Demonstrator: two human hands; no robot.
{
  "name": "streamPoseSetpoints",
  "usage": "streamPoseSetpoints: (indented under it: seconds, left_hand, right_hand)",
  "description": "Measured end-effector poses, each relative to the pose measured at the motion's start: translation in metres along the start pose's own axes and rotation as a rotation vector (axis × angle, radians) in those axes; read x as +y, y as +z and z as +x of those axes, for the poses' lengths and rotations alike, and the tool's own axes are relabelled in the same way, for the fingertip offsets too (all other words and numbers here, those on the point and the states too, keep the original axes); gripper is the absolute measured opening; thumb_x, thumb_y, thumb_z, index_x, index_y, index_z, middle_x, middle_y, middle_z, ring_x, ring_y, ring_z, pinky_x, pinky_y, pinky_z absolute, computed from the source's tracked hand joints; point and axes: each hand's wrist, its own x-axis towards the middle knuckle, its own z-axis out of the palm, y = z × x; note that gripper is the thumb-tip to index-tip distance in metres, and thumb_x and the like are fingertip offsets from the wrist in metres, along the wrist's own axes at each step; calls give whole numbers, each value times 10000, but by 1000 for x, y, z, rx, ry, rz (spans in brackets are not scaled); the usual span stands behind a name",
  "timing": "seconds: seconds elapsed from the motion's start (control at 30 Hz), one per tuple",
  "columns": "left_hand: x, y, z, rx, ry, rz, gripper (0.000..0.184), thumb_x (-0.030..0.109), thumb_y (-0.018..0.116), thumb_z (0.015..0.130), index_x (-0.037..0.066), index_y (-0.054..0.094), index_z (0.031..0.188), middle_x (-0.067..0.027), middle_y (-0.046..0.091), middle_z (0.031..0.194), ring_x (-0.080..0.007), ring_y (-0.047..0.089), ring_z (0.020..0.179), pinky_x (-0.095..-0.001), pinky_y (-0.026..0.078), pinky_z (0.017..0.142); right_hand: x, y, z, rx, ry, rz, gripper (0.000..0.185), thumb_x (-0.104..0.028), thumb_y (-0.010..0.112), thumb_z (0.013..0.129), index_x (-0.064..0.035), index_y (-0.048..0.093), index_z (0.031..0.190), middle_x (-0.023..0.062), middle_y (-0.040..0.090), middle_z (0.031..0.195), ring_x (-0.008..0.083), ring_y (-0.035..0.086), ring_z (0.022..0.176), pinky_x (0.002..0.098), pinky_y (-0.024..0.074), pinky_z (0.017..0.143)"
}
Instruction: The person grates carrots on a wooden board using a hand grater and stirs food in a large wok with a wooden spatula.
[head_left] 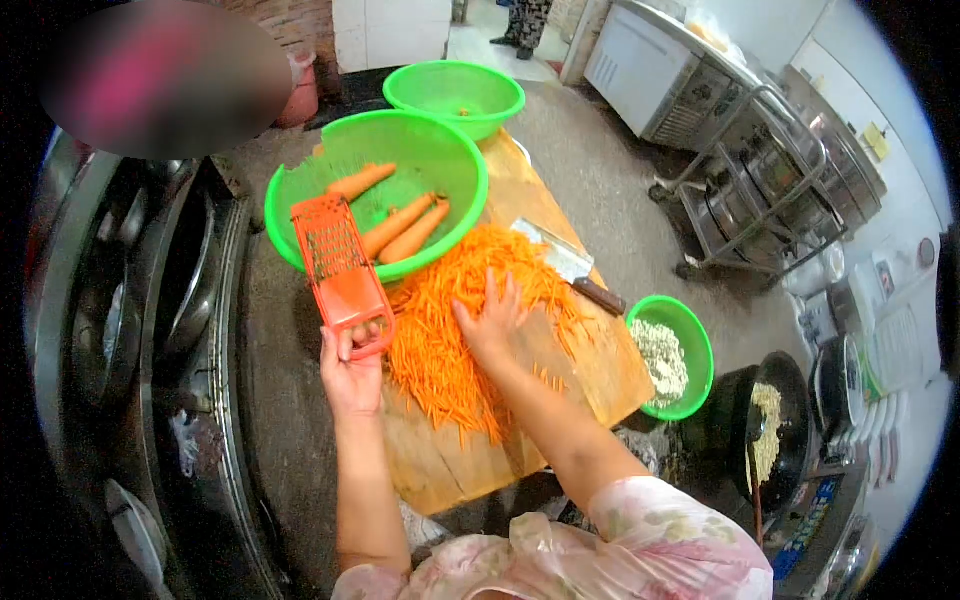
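My left hand (354, 365) holds a red-orange grater (345, 270) by its lower end, fingers wrapped through the handle. The grater's top overlaps the rim of a green plastic basket (465, 215) with several whole carrots (408, 232) inside. Spread fingers of my right hand (490, 318) rest on a large heap of shredded carrot (430, 350), with nothing gripped. The heap lies on a wooden cutting board (440, 475). A cleaver (560, 255) with a brown handle lies at the board's right edge, beyond the heap.
Another green basket (455, 90) stands behind. At right are a green bowl (706, 375) of pale chopped food, a dark wok (790, 400) and a metal cart (765, 200). Metal counters (235, 400) line the left. A person's legs (527, 22) show at the top.
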Motion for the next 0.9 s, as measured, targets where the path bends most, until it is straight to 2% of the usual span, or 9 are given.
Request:
streamPoseSetpoints:
  seconds: [0.2, 0.27, 0.33, 0.37, 0.47, 0.57, 0.67, 0.87, 0.9]
  left_hand:
    - [-4, 6, 2, -32, 7, -13, 207, 246, 434, 909, 54, 469, 976, 33, 342, 533, -116, 464, 627, -352, 444, 770]
    - [-3, 6, 1, -25, 6, -19, 202, 247, 432, 909, 56, 472, 962, 33, 343, 533, -119, 464, 625, -352, 444, 761]
    - [-1, 5, 1, -15, 16, -15, 201, 247, 433, 908, 57, 475, 958, 32, 346, 533, -122, 465, 627, -353, 444, 759]
    - [-1, 8, -1, -13, 32, -18, 202, 252, 454, 900, 55, 494, 885, 29, 359, 548, -123, 462, 623, -341, 460, 730]
    - [2, 18, -5, 3, 33, -9, 204, 249, 453, 901, 49, 494, 901, 28, 364, 548, -122, 470, 623, -342, 467, 727]
    - [0, 12, -5, 6, 25, -7, 210, 249, 449, 902, 44, 495, 919, 30, 364, 547, -122, 478, 619, -337, 474, 727]
    - [0, 14, -6, -2, 9, -11, 212, 250, 445, 904, 46, 497, 922, 31, 364, 547, -123, 482, 612, -335, 479, 728]
    - [2, 16, -5, -32, 32, -10, 206, 254, 447, 903, 55, 499, 913, 34, 363, 547, -118, 479, 618, -333, 478, 728]
    - [2, 16, -4, -25, 30, -11, 205, 254, 448, 903, 56, 500, 913, 35, 363, 547, -116, 478, 618, -332, 477, 728]
  right_hand:
    - [10, -20, 8, -129, -74, 118, 728, -475, 588, 728, -180, 308, 1331, 189, 218, 1373, 387, 182, 1269, 613, 140, 965]
    - [25, -42, 6, -92, -221, 173, 694, -445, 588, 738, -164, 333, 1319, 202, 250, 1354, 398, 218, 1247, 604, 167, 955]
    - [54, -59, 4, -63, -244, 150, 672, -397, 594, 746, -132, 344, 1311, 221, 288, 1323, 407, 263, 1217, 549, 207, 965]
    - [71, -65, 2, -7, -233, 130, 656, -362, 589, 756, -109, 340, 1308, 227, 310, 1305, 406, 288, 1199, 522, 221, 969]
    - [119, -87, 4, 127, -156, 33, 574, -274, 525, 812, -32, 330, 1294, 243, 346, 1282, 387, 316, 1195, 460, 241, 987]
    - [152, -85, -1, 156, 207, -126, 519, -258, 464, 847, 3, 335, 1277, 245, 342, 1296, 381, 308, 1210, 463, 229, 997]
    - [143, -69, 7, 76, 334, -213, 518, -284, 429, 861, 28, 339, 1265, 259, 322, 1309, 387, 277, 1230, 460, 209, 1010]
    - [110, -12, 27, 103, 135, -73, 544, -314, 416, 865, 60, 340, 1253, 275, 328, 1298, 401, 267, 1230, 465, 168, 1028]
    - [96, -7, 30, 27, 211, -39, 561, -316, 415, 871, 61, 306, 1273, 276, 287, 1322, 397, 239, 1247, 458, 147, 1040]
